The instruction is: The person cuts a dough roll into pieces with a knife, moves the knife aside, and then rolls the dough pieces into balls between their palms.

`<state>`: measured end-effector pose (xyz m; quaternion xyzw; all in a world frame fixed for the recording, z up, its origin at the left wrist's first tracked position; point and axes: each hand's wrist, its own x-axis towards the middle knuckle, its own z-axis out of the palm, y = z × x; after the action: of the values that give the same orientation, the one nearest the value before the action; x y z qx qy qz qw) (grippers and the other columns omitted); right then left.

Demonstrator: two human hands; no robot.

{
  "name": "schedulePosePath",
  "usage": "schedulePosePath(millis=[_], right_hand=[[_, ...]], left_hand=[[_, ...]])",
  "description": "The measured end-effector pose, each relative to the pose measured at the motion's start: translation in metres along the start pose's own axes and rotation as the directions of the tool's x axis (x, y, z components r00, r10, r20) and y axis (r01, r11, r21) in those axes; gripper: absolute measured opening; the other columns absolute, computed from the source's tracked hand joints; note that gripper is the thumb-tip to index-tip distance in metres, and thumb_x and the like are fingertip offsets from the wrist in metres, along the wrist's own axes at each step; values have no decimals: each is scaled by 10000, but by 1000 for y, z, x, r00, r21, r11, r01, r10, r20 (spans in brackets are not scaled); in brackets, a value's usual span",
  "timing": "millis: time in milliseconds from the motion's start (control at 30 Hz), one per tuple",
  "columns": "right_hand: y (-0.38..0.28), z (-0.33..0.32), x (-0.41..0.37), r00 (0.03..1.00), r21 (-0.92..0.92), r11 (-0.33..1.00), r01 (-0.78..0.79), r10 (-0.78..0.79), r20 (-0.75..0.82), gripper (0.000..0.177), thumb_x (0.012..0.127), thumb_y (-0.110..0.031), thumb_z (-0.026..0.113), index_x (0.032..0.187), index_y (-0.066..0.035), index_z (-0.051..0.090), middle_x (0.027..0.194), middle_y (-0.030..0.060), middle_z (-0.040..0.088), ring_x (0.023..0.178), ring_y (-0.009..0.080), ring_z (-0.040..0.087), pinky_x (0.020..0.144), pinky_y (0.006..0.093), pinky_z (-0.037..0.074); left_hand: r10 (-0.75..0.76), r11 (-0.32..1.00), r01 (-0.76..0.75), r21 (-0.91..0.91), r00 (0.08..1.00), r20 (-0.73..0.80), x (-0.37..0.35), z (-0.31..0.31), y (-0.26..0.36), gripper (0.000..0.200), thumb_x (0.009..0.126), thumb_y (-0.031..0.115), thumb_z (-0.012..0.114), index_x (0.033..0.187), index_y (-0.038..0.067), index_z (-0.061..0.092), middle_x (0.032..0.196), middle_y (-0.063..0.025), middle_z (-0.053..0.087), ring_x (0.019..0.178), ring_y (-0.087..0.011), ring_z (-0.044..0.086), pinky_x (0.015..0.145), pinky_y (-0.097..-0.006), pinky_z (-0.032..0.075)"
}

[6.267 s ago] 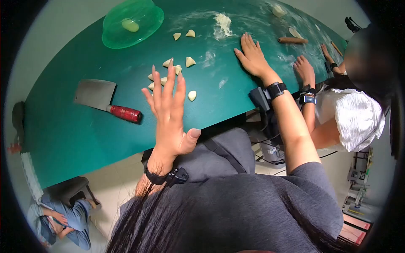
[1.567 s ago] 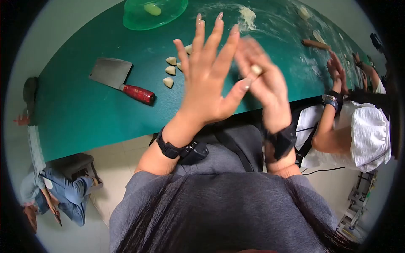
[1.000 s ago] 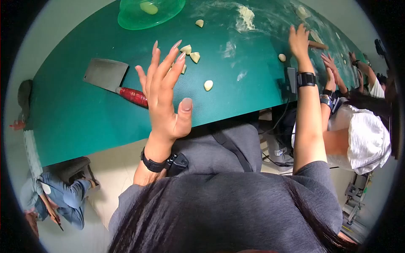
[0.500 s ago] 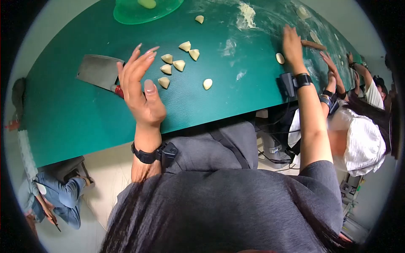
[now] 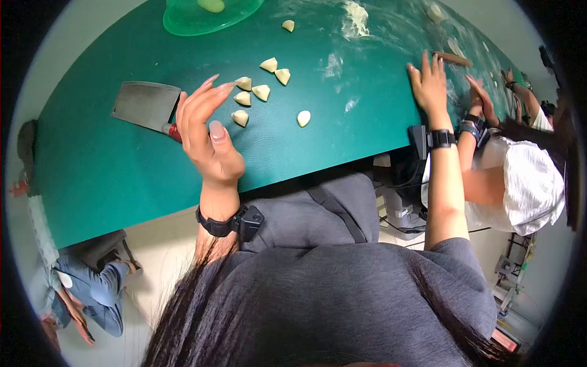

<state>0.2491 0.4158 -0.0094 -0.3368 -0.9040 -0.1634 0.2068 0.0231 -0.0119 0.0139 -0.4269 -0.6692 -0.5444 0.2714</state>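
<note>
My left hand (image 5: 211, 137) is raised over the green table (image 5: 195, 177), palm turned inward, fingers apart and holding nothing. Beyond its fingertips lie several pale dough pieces (image 5: 261, 92), mostly wedge-shaped. A cleaver (image 5: 145, 104) rests to the left, its red handle partly behind that hand. My right hand (image 5: 431, 95) lies palm down on the tabletop at the right with fingers stretched out; whatever is under the palm is hidden. A rounder dough piece (image 5: 304, 118) sits between the two hands. Just past my right fingertips is a wooden rolling pin (image 5: 454, 59).
At the far left stands a green translucent dish (image 5: 183, 25) with a dough lump (image 5: 211, 5) in it. Loose flour (image 5: 356, 22) is scattered toward the back. A co-worker's hands (image 5: 480, 98) are close to my right arm. Another person (image 5: 92, 287) sits at lower left.
My right hand has come down and slightly nearer me, with its fingers more spread. The flat oval dough piece beside it no longer shows. The left hand has barely moved.
</note>
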Motion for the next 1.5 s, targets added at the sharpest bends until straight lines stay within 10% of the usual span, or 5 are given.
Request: schedulePosePath(millis=[433, 633, 900, 1300, 1500], right_hand=[[-104, -77, 0, 774, -83, 974, -213, 220, 594, 989, 844, -860, 262, 1592, -223, 155, 1652, 164, 32, 1517, 400, -1, 1182, 608, 17], [-36, -12, 33, 834, -30, 930, -367, 343, 433, 1004, 853, -847, 293, 1596, -192, 129, 1647, 182, 79, 1521, 374, 52, 1190, 585, 69], [-211, -75, 79, 807, 543, 746, 386, -558, 193, 592, 976, -363, 561, 1486, -104, 407, 1542, 245, 338, 1369, 422, 407, 1115, 447, 379], [-241, -12, 93, 854, 579, 669, 465, -511, -96, 231, 867, -117, 574, 1054, -63, 698, 1084, 143, 683, 968, 393, 649, 817, 464, 538], [-237, -76, 40, 748, 690, -300, -658, -363, 556, 313, 920, -132, 691, 1174, 44, 640, 1114, 130, 694, 1033, 205, 678, 930, 311, 568]], left_hand=[[-31, 999, 31, -34, 1000, -4, 0, -4, 0, 429, 997, 300, 317, 1082, 11, 623, 1113, -159, 682, 1112, -367, 633, 1084, -528, 339], [-29, 996, 27, -86, 999, -29, 1, -3, -1, 384, 982, 294, 356, 1084, 25, 611, 1076, -146, 687, 1066, -354, 645, 1059, -511, 358], [-7, 998, 5, -61, 999, -34, -4, 0, -1, 356, 972, 282, 374, 1062, 34, 614, 1032, -137, 695, 1023, -331, 649, 1016, -488, 395], [54, 996, -57, -75, 998, -36, -2, 9, -1, 250, 925, 258, 473, 979, 64, 623, 921, -75, 697, 887, -280, 657, 861, -411, 449], [-15, 1000, 14, -25, 1000, -7, -1, 16, 11, 320, 935, 223, 504, 1173, 33, 604, 1188, -125, 646, 1133, -329, 581, 1000, -455, 389]])
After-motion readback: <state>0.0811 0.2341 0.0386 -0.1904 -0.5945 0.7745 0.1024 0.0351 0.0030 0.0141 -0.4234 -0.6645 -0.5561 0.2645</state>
